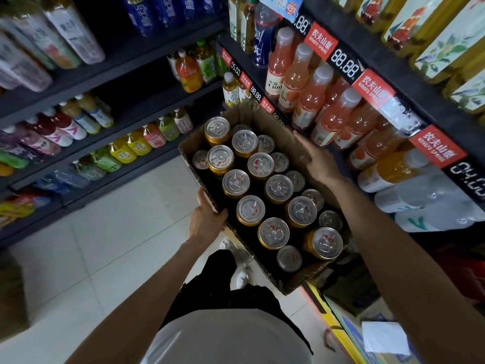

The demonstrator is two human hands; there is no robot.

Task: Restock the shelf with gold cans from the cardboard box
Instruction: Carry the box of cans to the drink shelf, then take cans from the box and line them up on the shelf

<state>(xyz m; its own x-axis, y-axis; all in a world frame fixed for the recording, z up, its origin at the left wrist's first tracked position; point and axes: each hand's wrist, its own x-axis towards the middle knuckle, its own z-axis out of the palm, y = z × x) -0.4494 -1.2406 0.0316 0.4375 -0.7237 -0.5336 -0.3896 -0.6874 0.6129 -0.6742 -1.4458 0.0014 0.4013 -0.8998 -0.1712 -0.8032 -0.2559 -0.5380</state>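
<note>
An open cardboard box [283,130] is held up in the air at the middle of the view, tilted toward the right-hand shelf. Inside stand several gold cans [273,233] with silver pull-tab lids, some raised above others that sit lower. My left hand [207,219] grips the box's near left wall, thumb over the rim. My right hand [319,160] presses flat against the box's far right wall, close to the shelf edge.
A shelf [349,64] on the right carries orange and pink juice bottles [312,101] behind red price tags. Another shelf unit [110,106] of coloured bottles fills the left. White floor tiles [112,245] lie below. Yellow cartons [349,334] sit at the lower right.
</note>
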